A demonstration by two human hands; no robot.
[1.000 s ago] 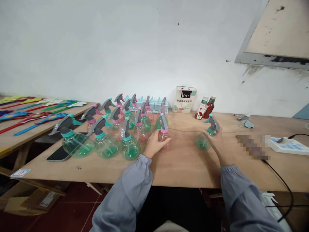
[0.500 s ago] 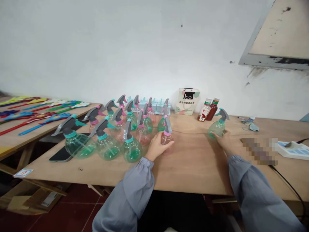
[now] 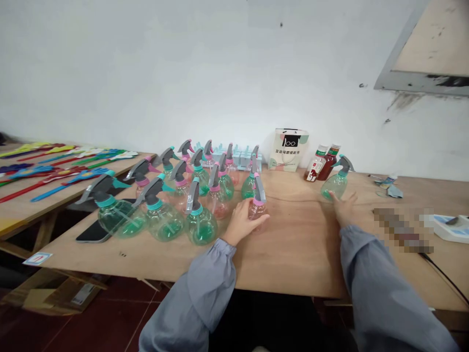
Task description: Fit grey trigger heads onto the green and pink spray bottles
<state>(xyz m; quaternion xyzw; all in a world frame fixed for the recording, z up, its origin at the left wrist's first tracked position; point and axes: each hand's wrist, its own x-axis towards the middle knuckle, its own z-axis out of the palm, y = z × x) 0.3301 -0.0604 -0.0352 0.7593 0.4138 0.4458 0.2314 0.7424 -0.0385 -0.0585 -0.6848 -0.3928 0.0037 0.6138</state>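
My left hand point(image 3: 242, 224) is wrapped round the low body of a pink spray bottle point(image 3: 258, 211) with a grey trigger head, which stands upright on the wooden table point(image 3: 289, 244). Farther right, a green spray bottle point(image 3: 334, 186) with a turquoise collar stands by itself. My right hand point(image 3: 343, 210) is just in front of it, thumb and fingers spread; whether the thumb still touches the bottle I cannot tell. Left of my left hand, several more green and pink spray bottles point(image 3: 201, 229) stand close together in rows.
A paper bag point(image 3: 288, 151) and two bottles of dark red-brown liquid point(image 3: 322, 164) stand by the wall. A phone point(image 3: 93, 232) lies at the left, a blurred-out object point(image 3: 401, 230) and a power strip point(image 3: 452, 227) at the right. Colourful hand-shaped sticks point(image 3: 73, 181) cover another table.
My right hand has loosened from the green spray bottle, its fingers opening away to the right. My left hand stays on the pink one. The view has shifted slightly.
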